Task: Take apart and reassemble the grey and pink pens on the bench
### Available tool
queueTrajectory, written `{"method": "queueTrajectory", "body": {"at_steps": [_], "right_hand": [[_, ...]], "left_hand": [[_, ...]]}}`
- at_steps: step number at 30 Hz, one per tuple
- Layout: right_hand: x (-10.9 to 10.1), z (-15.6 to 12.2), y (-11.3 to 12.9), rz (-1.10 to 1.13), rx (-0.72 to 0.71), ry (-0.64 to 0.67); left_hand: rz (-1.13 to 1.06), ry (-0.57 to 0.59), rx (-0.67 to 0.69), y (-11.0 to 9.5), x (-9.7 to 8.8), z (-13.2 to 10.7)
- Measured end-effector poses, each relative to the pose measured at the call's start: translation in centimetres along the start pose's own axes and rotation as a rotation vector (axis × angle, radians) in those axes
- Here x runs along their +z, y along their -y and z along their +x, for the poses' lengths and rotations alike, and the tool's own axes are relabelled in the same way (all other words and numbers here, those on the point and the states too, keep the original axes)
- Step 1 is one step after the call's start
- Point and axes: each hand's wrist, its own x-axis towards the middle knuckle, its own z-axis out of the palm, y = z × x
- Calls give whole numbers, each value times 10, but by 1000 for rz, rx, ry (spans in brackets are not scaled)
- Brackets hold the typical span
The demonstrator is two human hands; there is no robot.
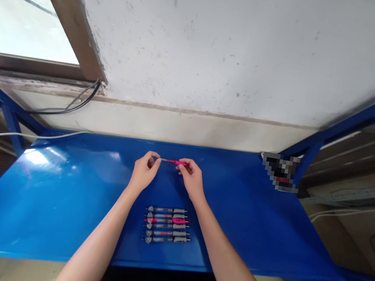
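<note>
Both my hands are raised over the middle of a blue metal table point(54, 194). Between them they hold a thin pink pen part point(173, 162) lying level. My left hand point(144, 171) pinches its pale left end, and my right hand point(191, 177) pinches its pink right end. Nearer to me, between my forearms, several pens point(167, 225) lie side by side in a neat row on the table, grey and black with pink parts.
A white wall rises behind the table, with a window at the upper left. Black and white cables point(70, 107) run along the sill and onto the table's back left. Blue frame bars point(358, 120) stand at both sides. A small blurred object point(280, 171) sits at the back right.
</note>
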Motion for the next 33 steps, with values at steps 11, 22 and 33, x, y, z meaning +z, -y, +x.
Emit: {"method": "queueTrajectory", "body": {"at_steps": [11,22,33], "right_hand": [[-1,-1,11,-23,37,1],[1,-5,15,120,97,10],[-2,-2,16,373,187,4]], "left_hand": [[16,22,-4,2,1,-1],[32,53,-17,-1,-1,-2],[-29,71,17,0,3,-2]]}}
